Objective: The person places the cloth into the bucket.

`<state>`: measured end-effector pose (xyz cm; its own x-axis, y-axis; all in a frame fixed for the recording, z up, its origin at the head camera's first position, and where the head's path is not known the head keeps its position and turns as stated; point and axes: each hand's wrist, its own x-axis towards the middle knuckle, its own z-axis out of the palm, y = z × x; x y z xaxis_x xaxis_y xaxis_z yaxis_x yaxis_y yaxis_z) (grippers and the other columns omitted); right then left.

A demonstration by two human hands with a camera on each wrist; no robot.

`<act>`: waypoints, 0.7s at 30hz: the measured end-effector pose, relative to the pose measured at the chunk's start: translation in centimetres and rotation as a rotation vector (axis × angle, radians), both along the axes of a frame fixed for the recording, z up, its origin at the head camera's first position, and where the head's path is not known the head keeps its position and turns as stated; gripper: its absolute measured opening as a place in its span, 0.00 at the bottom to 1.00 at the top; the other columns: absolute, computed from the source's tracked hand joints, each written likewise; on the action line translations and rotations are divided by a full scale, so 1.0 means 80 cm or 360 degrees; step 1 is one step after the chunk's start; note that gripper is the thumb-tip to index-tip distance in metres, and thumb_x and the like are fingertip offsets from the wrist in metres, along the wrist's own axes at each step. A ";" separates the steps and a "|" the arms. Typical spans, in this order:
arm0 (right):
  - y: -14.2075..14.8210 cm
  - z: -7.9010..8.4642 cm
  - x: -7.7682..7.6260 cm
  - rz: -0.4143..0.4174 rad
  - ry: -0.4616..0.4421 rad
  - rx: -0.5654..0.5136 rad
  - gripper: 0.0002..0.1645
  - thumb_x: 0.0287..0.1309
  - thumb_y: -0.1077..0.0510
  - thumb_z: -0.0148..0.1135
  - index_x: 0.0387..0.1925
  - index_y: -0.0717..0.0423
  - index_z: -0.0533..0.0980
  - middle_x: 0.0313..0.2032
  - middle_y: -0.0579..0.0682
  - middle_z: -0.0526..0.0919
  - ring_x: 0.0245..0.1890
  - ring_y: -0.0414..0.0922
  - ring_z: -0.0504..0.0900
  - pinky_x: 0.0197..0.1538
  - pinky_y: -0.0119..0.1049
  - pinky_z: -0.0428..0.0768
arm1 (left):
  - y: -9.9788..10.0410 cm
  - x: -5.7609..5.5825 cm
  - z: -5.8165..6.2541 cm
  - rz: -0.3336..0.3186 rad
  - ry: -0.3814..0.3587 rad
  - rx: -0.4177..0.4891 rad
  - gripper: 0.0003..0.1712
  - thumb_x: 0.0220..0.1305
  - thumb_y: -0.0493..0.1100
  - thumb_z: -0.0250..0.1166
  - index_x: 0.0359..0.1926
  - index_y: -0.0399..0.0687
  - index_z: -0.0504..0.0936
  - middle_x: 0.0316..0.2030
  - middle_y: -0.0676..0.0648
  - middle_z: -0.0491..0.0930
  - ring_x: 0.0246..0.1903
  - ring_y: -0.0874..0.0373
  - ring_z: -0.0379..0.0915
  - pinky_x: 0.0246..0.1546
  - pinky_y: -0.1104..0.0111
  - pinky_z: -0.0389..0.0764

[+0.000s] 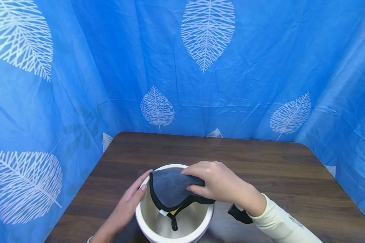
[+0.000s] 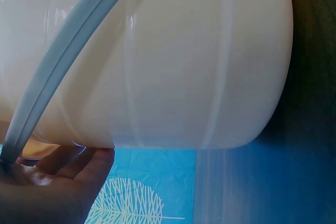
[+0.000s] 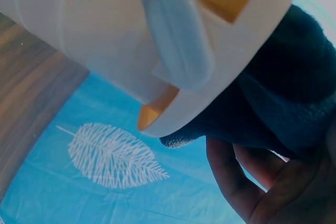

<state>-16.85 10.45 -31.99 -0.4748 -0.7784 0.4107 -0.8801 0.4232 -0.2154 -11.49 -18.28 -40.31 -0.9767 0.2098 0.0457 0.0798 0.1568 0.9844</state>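
A white bucket (image 1: 142, 219) stands at the near edge of the table. My left hand (image 1: 128, 203) holds its left side at the rim, thumb near the edge; in the left wrist view that hand's fingers (image 2: 97, 169) lie against the outer wall. My right hand (image 1: 214, 180) pinches a grey cloth (image 1: 170, 189) with black edging, a small white tag and a black hanging loop. The cloth drapes over the far part of the bucket's opening, and its loop hangs inside. A pale grey handle (image 3: 178, 35) is on the bucket's outside. The right fingertips are partly hidden by cloth.
The brown wooden table (image 1: 261, 162) extends behind and to the right of the bucket. Blue curtains (image 1: 246, 84) with white leaf prints enclose its back and sides. A black band (image 1: 240, 214) shows beneath the right wrist.
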 end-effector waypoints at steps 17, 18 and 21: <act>-0.012 -0.001 0.006 -0.0023 0.0004 0.0135 0.20 0.56 0.53 0.76 0.50 0.49 0.85 0.46 0.44 0.88 0.47 0.39 0.85 0.48 0.39 0.84 | 0.001 0.002 -0.002 0.0012 0.0054 0.0037 0.28 0.82 0.44 0.44 0.78 0.45 0.60 0.76 0.40 0.58 0.73 0.46 0.54 0.62 0.78 0.61; -0.013 0.000 0.006 -0.0025 0.0000 0.0147 0.19 0.56 0.53 0.76 0.50 0.49 0.85 0.46 0.44 0.88 0.47 0.39 0.85 0.48 0.39 0.84 | 0.001 0.002 -0.002 0.0014 0.0055 0.0039 0.28 0.82 0.44 0.44 0.78 0.45 0.60 0.76 0.40 0.58 0.73 0.46 0.54 0.62 0.78 0.61; -0.014 0.001 0.006 -0.0017 -0.0008 0.0178 0.19 0.57 0.53 0.75 0.50 0.50 0.84 0.45 0.44 0.88 0.47 0.39 0.85 0.47 0.39 0.84 | 0.002 0.002 -0.002 0.0018 0.0048 0.0035 0.28 0.83 0.45 0.44 0.78 0.46 0.60 0.76 0.40 0.58 0.74 0.45 0.54 0.62 0.77 0.61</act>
